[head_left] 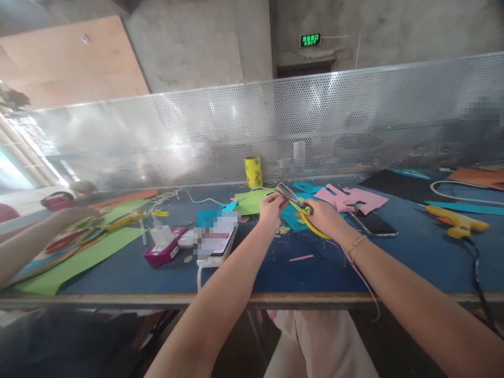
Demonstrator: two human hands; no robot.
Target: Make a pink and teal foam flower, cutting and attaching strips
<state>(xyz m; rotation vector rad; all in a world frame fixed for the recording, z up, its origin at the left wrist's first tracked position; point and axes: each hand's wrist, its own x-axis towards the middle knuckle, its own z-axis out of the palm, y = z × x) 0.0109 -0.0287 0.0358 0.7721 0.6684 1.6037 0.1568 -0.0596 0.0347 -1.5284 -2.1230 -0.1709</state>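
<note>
My right hand (323, 214) grips scissors (314, 227) with yellow handles, their metal blades angled up and left toward my left hand (271, 206). The fingers of that left hand are pinched together right at the blade tips; what they hold is too small to make out. A thin pink loop shows just beyond the fingertips. From beneath my right hand a long narrow pink paper strip (364, 281) trails down over the table's front edge. Pink cut paper (364, 198), green paper (252, 201) and blue paper pieces (294, 219) lie around both hands.
On the blue table (283, 275) are a black phone (376, 223), a yellow glue gun (459, 219) with a cord, a propped phone (220, 239), a purple power strip (163, 252) and a yellow roll (253, 171). Another person's arm (51, 231) reaches in at left. Perforated metal panel (220, 126) behind.
</note>
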